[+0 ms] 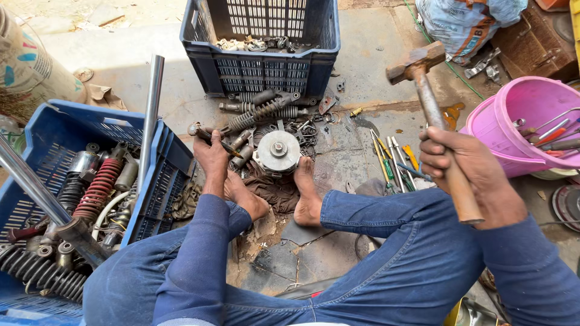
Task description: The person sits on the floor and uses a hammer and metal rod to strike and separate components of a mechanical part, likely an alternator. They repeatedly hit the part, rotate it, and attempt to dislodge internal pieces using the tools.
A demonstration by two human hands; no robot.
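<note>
My right hand (pixel 468 166) is closed around the wooden handle of a hammer (pixel 436 118), its head raised up at the far right. My left hand (pixel 211 158) grips a thin punch (pixel 225 145) pointing right toward the round metal hub (pixel 277 151), which sits just beside it between my feet. A dark blue crate (pixel 266 66) stands beyond, a lighter blue crate (pixel 163 175) at left, a pink bucket (pixel 519 121) at right.

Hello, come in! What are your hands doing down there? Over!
Right hand gripping raised hammer. Left hand holding chisel near round metal part, clamped between bare feet. Springs lie behind.
</note>
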